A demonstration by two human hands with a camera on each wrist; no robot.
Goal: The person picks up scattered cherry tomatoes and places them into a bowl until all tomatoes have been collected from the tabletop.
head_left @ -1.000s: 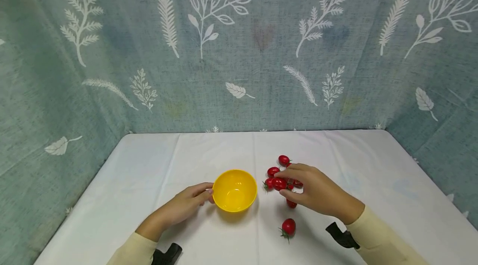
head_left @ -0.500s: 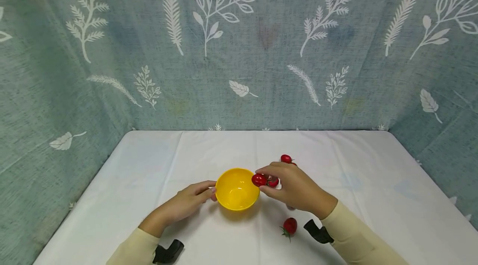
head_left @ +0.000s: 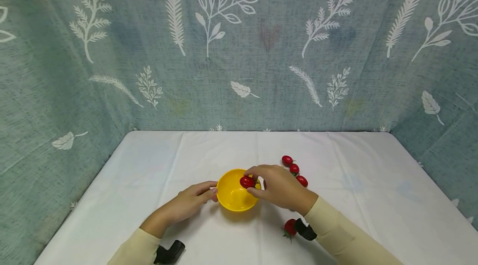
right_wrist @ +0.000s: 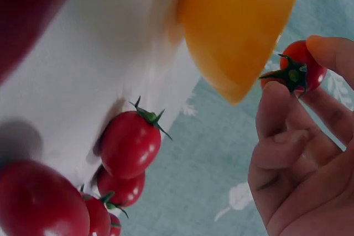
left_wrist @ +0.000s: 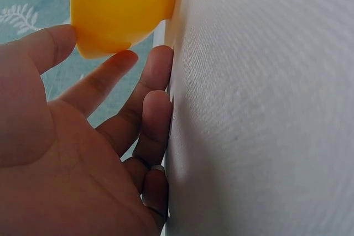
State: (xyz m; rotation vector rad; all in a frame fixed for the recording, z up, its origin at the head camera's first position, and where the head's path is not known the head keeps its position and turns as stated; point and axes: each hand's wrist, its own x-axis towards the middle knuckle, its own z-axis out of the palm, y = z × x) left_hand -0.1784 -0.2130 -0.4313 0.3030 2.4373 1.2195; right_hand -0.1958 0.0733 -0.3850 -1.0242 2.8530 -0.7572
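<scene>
A yellow bowl point(head_left: 234, 203) stands upright on the white-covered table. Beside its left side is my left hand point(head_left: 186, 204); in the left wrist view the thumb touches the bowl's rim and the index fingertip meets its outer wall. My right hand point(head_left: 280, 186) pinches a cherry tomato point(head_left: 247, 182) over the right part of the bowl. The right wrist view shows that tomato's green calyx point(right_wrist: 296, 74) between thumb and fingers. No tomato is visible inside the bowl, though my right hand covers part of it.
Several cherry tomatoes point(head_left: 294, 168) lie right of the bowl, partly behind my right hand. A single tomato point(head_left: 289, 227) lies nearer the front, partly covered by the black wrist strap point(head_left: 306, 229). A patterned green cloth point(head_left: 239, 49) hangs behind the table.
My right hand has carried the cherry tomato left from the group to over the bowl. The left hand stays at the bowl's side. The view has shifted slightly.
</scene>
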